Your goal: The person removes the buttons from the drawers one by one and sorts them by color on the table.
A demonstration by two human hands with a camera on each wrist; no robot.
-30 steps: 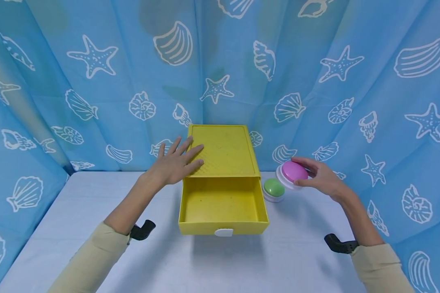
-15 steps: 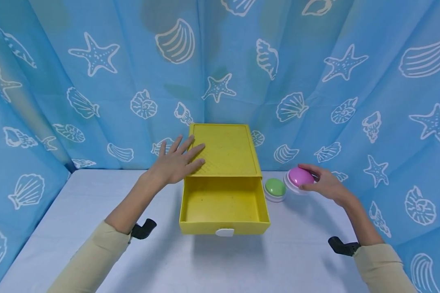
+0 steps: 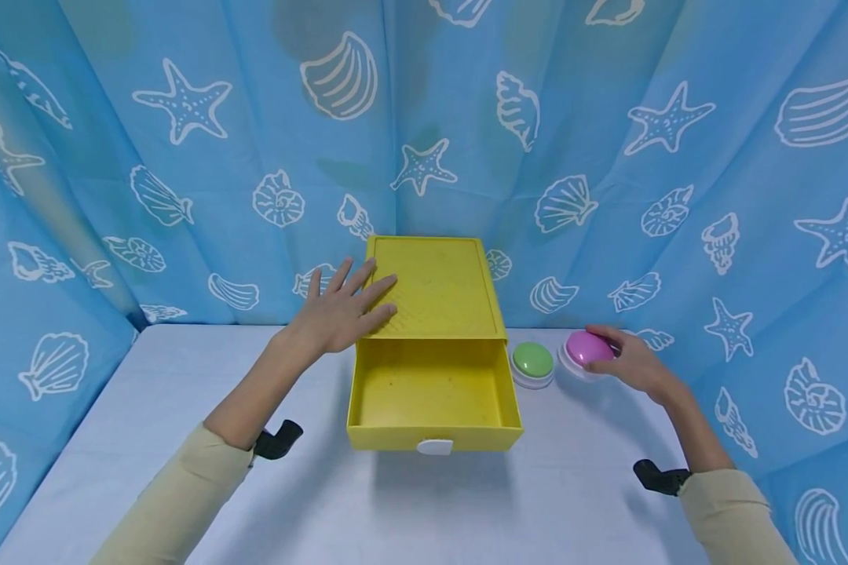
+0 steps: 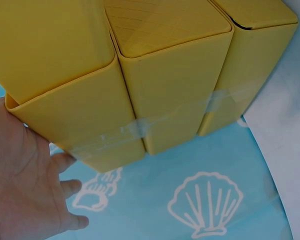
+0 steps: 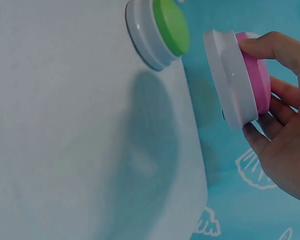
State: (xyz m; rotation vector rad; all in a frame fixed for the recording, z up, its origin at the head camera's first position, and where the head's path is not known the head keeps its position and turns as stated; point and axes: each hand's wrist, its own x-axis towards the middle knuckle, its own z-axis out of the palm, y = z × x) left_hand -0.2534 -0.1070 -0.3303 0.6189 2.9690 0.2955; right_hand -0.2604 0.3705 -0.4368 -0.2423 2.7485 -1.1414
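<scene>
Between the fingers of the right hand [image 3: 634, 363], the pink button [image 3: 586, 347] looks like smooth, glossy plastic on a shiny white base [image 5: 231, 82]; near them, the green button [image 3: 533, 359] gleams likewise. By the fingers of the left hand [image 3: 330, 318], the yellow drawer box [image 3: 441, 286] is semi-matt plastic, crosshatched on top, with translucent tape [image 4: 140, 128]. Beyond both, matt cloth curtain [image 3: 466, 208].

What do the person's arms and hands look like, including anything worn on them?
The left sleeve and right sleeve are plain beige, ending on the forearms. A bent black piece sticks out by each cuff: the left piece and right piece. The left hand and right hand are bare; no gloves, rings or cables show.
</scene>
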